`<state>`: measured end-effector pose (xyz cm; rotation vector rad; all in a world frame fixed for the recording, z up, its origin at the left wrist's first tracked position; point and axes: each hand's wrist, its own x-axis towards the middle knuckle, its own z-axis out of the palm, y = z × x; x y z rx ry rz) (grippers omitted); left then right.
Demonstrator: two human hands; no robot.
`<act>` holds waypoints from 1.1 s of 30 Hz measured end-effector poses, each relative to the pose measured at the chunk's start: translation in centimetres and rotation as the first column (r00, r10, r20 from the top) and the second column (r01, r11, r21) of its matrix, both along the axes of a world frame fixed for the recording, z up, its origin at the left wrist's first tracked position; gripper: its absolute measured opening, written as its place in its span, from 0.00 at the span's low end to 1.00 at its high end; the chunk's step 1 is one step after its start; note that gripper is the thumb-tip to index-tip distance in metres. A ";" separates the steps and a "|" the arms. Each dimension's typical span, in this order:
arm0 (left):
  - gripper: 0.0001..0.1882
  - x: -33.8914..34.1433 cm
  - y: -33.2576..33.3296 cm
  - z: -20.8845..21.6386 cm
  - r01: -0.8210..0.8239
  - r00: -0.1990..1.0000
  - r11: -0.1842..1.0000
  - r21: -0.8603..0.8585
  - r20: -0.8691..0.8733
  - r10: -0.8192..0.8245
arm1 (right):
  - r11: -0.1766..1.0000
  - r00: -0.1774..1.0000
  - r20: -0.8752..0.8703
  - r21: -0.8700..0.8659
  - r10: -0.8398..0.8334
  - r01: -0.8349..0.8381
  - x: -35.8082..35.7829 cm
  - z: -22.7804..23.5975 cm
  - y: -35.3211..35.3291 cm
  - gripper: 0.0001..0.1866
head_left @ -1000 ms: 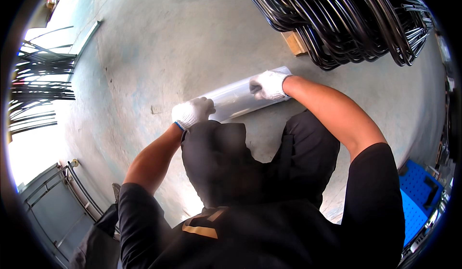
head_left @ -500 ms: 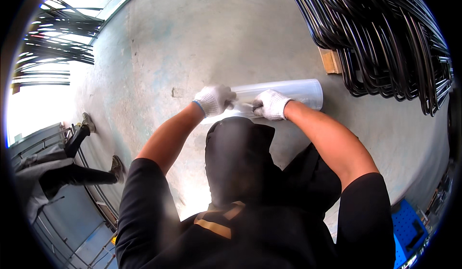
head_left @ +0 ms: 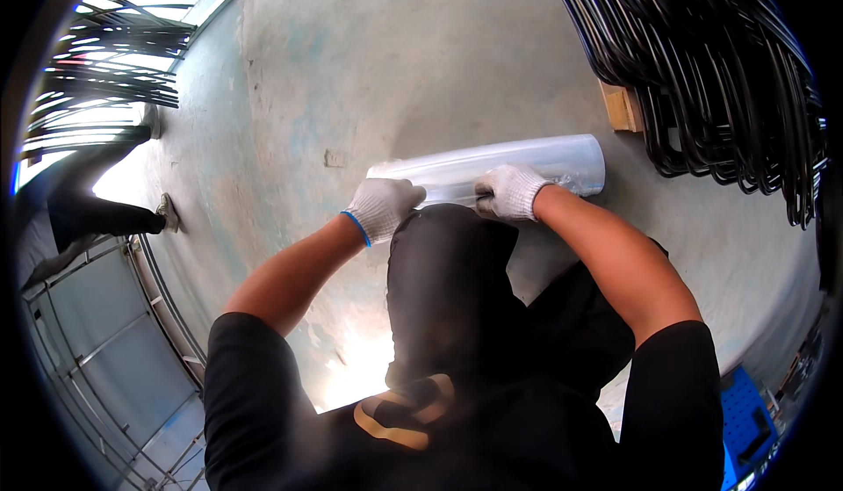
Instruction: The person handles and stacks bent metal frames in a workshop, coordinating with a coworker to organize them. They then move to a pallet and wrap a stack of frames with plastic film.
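A roll of clear plastic film (head_left: 527, 159) lies on the concrete floor ahead of my knee, slanting slightly up to the right. My left hand (head_left: 384, 208), in a white knit glove with a blue cuff, is closed at the near side of the roll's left part, its fingers curled on the film. Farther right, my right hand (head_left: 511, 192), also gloved, has its fingers bent and pinched on the film at the roll's near edge. Wrinkled film shows just beside that wrist. My dark-clothed knee (head_left: 452, 271) hides part of the near edge, and the fingertips are partly hidden.
A big stack of bent black tubes (head_left: 702, 61) rests at the right on a wooden block (head_left: 621, 107). More black rods (head_left: 114, 78) jut in at the far left. A co-worker's leg (head_left: 105, 214) is at the left, near a metal frame (head_left: 132, 333). A blue perforated panel (head_left: 746, 416) stands lower right.
My left hand has drawn back toward me, uncovering the roll's left end. My right hand remains at the near edge. The co-worker at the left has stepped farther away.
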<state>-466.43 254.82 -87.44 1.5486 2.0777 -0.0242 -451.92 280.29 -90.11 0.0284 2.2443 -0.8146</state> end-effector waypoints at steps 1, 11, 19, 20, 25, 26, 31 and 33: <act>0.08 -0.1 -0.2 -0.4 -0.007 1.000 1.000 0.009 -0.016 0.007 | 1.000 1.000 0.000 0.014 0.013 -0.013 -0.1 0.1 0.1 0.20; 0.10 3.0 -3.1 -1.9 -0.115 0.993 0.928 0.355 0.034 0.110 | 0.963 0.960 -0.081 -0.013 -0.270 0.270 -7.1 0.3 -3.3 0.24; 0.07 3.9 -5.5 -4.8 0.000 1.000 0.983 0.186 -0.028 0.005 | 0.963 0.972 -0.014 0.139 -0.233 0.233 -14.8 -5.9 -13.1 0.29; 0.07 4.0 -5.4 -4.8 -0.019 0.999 0.984 0.176 -0.022 0.023 | 0.966 0.972 0.028 0.118 -0.233 0.228 -15.3 -6.6 -13.4 0.28; 0.08 4.0 -5.5 -4.4 -0.039 0.999 0.993 0.114 -0.006 0.040 | 0.984 0.985 0.006 0.053 -0.171 0.170 -15.8 -9.2 -14.4 0.25; 0.08 3.9 -5.2 -3.8 -0.051 0.999 0.995 0.083 0.005 0.051 | 0.983 0.983 -0.004 -0.001 -0.183 0.183 -15.5 -9.2 -14.6 0.24; 0.08 3.2 -4.8 -3.7 -0.077 0.997 0.991 0.108 0.030 0.075 | 0.852 0.926 0.028 -0.382 -0.378 0.359 -13.4 -6.2 -14.4 0.20; 0.10 2.0 -3.8 -2.9 -0.054 0.994 0.998 0.028 0.095 0.051 | 0.716 0.890 0.010 -0.590 -0.457 0.374 -13.0 -8.5 -15.4 0.20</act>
